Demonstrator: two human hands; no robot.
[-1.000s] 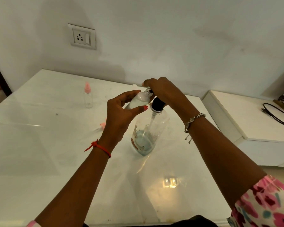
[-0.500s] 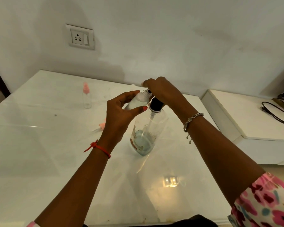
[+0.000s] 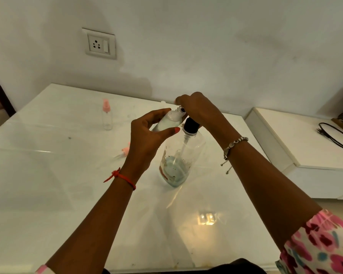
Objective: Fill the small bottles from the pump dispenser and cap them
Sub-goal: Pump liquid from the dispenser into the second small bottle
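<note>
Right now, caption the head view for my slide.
Left hand holds small bottle at dispenser; right hand on its pump.

The pump dispenser is a clear bottle with a black collar and a low pool of pale blue liquid, upright on the counter. The open small bottle, nearly full of whitish liquid, is held tilted in the left hand, mouth at the pump spout. The capped small bottle, clear with a pink top, stands well left. The loose pink cap lies on its side.
</note>
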